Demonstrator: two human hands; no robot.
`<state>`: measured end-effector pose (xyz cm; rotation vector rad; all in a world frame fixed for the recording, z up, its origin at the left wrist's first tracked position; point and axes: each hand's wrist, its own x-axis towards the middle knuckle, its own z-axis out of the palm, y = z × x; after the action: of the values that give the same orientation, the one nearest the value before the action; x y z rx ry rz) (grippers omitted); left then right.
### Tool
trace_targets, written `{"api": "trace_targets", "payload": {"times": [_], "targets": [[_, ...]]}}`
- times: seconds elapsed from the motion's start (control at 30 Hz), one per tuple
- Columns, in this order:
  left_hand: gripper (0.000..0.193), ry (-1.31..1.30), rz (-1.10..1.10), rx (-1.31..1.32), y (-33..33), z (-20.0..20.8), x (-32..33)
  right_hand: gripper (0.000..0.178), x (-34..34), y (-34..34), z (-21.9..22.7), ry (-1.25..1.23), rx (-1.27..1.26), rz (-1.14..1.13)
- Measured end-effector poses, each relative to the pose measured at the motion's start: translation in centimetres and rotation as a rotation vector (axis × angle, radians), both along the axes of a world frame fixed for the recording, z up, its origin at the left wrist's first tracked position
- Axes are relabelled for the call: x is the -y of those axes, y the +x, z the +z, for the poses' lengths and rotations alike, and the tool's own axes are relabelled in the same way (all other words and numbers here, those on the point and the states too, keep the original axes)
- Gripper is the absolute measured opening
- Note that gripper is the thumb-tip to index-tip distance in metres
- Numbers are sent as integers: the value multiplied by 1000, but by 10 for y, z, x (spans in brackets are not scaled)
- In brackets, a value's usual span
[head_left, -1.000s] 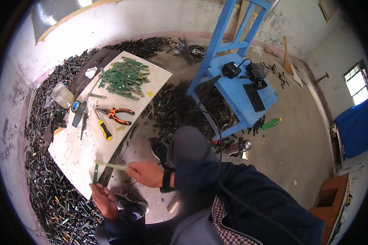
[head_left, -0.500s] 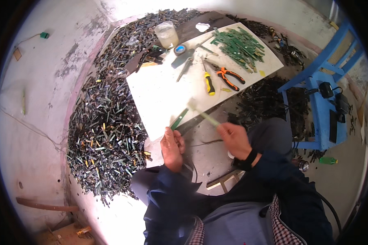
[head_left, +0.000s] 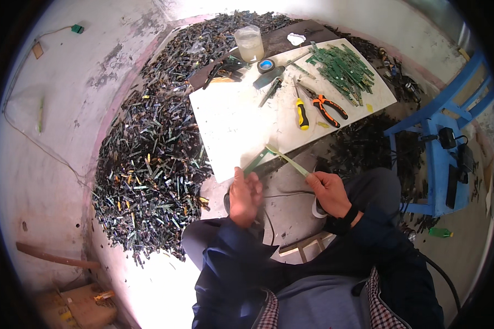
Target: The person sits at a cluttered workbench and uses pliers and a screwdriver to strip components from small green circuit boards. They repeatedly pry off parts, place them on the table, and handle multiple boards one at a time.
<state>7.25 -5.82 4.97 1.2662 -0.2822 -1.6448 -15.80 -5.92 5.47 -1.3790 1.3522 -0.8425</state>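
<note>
My left hand (head_left: 245, 196) is closed on the near end of a narrow green circuit board strip (head_left: 255, 160), held at the near edge of the white board (head_left: 225, 126). In my right hand (head_left: 332, 194) is a pale green toothbrush (head_left: 292, 165), pinched by its handle. Its bristle head meets the far end of the strip. Beyond them on the board lie a yellow and black screwdriver (head_left: 302, 115) and orange-handled pliers (head_left: 329, 111). A heap of similar green strips (head_left: 343, 70) covers the board's far right part.
A cup of cloudy liquid (head_left: 250, 46) stands at the back beside a tape roll (head_left: 265, 66). Dark scrap strips (head_left: 153, 148) form a large pile on the left. A blue chair (head_left: 442, 142) with black adapters stands right; a green bottle (head_left: 440, 232) lies near it.
The whole view has shifted, so the board and tools appear farther right. The toothbrush head has moved against the strip's far end, and both hands keep their hold.
</note>
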Motion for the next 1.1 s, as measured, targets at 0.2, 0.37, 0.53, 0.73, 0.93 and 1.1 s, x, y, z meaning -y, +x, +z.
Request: {"api": "trace_targets", "payload": {"times": [0.2,0.37,0.53,0.73,0.93,1.1], "targets": [[43,49,40,-37,-1,0,4,30,-1,4,-1,18,118,18],[36,28,11,-82,-1,3,4,30,-7,4,2,-67,38,134],[29,2,49,-80,-3,3,3,29,5,-1,8,-19,104,-31],[25,-23,-89,159,-10,8,2,28,-7,4,8,-55,54,106],[25,-72,-119,232,-12,14,0,28,-5,0,8,10,124,33],[25,-48,-110,246,-14,15,0,26,8,-8,13,3,86,-24]]}}
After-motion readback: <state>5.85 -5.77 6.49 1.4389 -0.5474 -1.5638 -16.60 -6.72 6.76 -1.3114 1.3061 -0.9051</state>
